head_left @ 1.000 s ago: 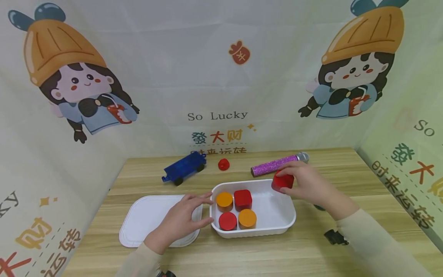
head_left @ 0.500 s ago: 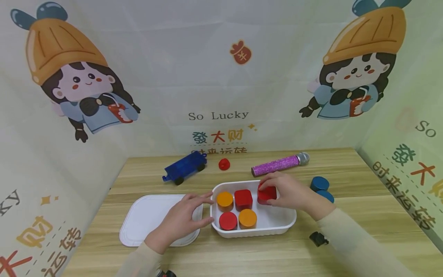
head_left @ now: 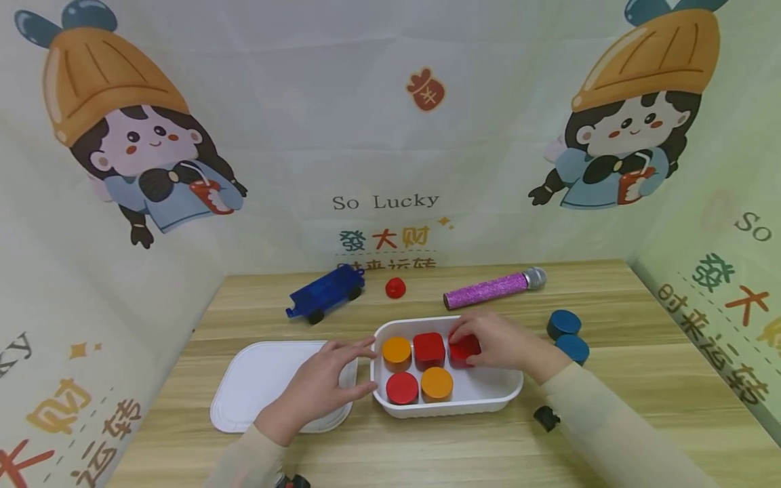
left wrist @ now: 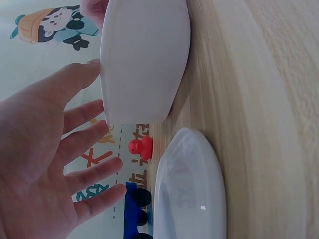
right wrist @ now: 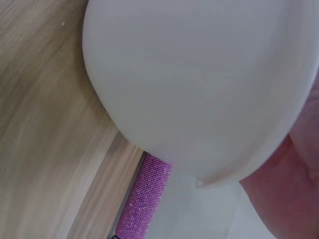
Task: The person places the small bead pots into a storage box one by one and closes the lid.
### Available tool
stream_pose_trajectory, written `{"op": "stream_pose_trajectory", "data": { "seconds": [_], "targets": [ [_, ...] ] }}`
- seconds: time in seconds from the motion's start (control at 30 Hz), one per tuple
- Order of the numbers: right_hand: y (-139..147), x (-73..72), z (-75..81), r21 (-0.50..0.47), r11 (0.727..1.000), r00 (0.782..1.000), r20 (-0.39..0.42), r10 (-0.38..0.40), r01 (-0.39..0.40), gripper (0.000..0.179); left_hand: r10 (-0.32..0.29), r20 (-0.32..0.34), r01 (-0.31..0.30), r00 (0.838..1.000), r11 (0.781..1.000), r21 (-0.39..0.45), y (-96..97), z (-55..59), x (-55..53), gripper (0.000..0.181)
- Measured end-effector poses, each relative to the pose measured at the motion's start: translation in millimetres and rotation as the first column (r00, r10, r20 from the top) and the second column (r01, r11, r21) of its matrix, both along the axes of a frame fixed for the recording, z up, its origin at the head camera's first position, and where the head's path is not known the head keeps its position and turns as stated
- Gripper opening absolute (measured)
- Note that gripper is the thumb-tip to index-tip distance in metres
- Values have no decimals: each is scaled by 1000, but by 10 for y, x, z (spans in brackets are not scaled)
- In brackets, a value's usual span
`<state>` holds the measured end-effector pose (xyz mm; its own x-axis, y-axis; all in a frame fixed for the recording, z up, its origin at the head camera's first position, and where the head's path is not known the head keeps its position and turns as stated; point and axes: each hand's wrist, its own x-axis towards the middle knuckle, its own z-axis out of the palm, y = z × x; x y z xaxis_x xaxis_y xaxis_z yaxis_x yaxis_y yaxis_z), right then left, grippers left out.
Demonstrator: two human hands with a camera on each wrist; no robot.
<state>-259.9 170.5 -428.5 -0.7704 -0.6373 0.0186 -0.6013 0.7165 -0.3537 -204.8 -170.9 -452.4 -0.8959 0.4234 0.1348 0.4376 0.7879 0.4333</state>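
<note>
Here, your right hand (head_left: 502, 344) pinches a red block (head_left: 464, 351) inside the white tub (head_left: 482, 408), just right of a red square block (head_left: 429, 349); whether it rests on the bottom cannot be told. Your left hand (head_left: 326, 381), fingers spread apart, is at the tub's left end, partly over a white lid (head_left: 259, 383) on the desk (head_left: 427, 454). Two orange round blocks (head_left: 436, 384) and a red round block (head_left: 402, 388) share the tub. Beyond it lie a blue toy wagon (head_left: 326, 293), a red duck (head_left: 395, 288) and a purple microphone (head_left: 488, 291).
</note>
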Motion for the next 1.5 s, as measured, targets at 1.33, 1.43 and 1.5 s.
{"op": "stream_pose_trajectory", "data": {
  "seconds": [1.33, 1.43, 1.5],
  "targets": [
    [895, 255, 146, -161, 979, 976, -154, -151, 126, 28, 1, 24, -1, 1000, 1000, 5, 12, 17, 7, 47],
    [1053, 280, 122, -157, 979, 971, -182, -154, 126, 29, 6, 26, -6, 1000, 1000, 3, 9, 22, 9, 47],
    [1149, 297, 108, -141, 981, 967, -199, -156, 129, 30, 6, 22, -6, 1000, 1000, 1, 8, 25, 7, 47]
  ]
}}
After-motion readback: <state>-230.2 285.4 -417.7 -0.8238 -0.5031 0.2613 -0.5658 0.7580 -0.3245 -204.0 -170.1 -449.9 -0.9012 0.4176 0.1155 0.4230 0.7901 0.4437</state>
